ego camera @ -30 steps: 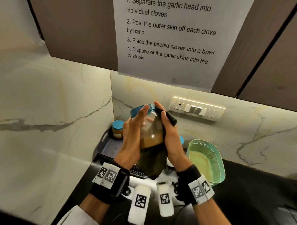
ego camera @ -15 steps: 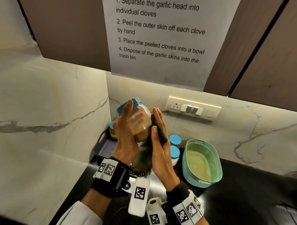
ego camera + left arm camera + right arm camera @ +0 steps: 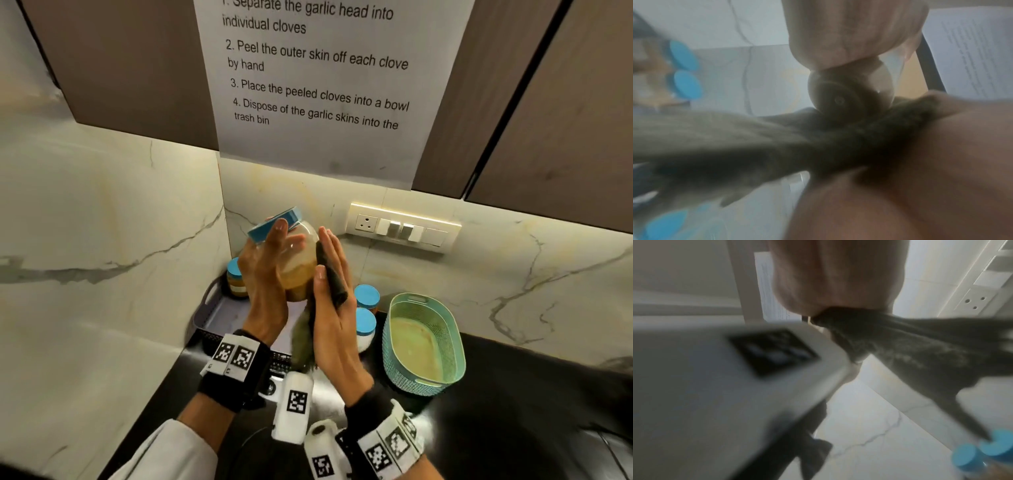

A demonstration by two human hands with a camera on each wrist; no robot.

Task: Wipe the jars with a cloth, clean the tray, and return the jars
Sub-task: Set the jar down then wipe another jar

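Resting on the dark surface (image 3: 513,394), the tray (image 3: 219,308) keeps one jar at its far left. The left hand (image 3: 263,284) grips the tilted jar (image 3: 296,263) aloft; the right hand (image 3: 334,315), fingers straight, presses the cloth (image 3: 330,277) against it. Judged risk: pressure could slide the jar from that one-handed grip.

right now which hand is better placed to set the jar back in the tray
Left, probably: the left hand already grips the jar above the tray, while the right hand presses the cloth against it.
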